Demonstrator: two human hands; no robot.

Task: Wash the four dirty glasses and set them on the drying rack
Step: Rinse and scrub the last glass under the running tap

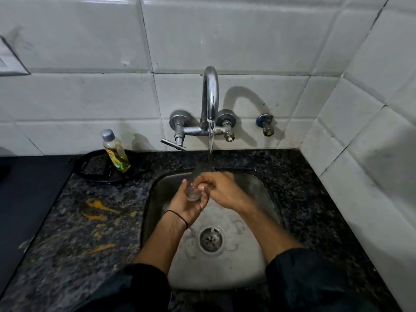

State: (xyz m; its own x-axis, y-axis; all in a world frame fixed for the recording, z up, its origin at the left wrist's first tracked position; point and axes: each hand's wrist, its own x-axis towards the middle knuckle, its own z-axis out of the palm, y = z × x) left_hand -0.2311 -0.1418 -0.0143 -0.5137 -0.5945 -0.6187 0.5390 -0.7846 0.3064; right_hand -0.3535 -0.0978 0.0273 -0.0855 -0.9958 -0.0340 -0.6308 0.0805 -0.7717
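Head view, looking down: the left hand [188, 204] lies palm-up over the sink, its fingers and thumb curled round the thick base of a clear glass [192, 192]. The right hand [221, 190] comes in from the other side, knuckles up, with its fingers wrapped over the middle of the same glass and its thumb pressed along the side. Both hands grip it, touching each other. The glass is tilted, base toward the person and mouth away toward the wall, and it sits right under the stream of water [211, 140]; its upper part is blurred. Both forearms are bare and angle inward from the lower corners, meeting above the basin. A thin black band [177, 216] circles the left wrist, and dark sleeves [304, 280] are pushed up near the elbows.

Below the hands is the steel sink [261, 194], with its drain [211, 238] between the forearms. The water falls from a curved chrome tap [210, 93] fixed to the white tiled wall [247, 37]. The speckled dark tabletop [74, 239] around the sink carries orange smears [99, 206]. At back left, a bottle [116, 152] of yellow liquid stands on a black round tray [90, 172].
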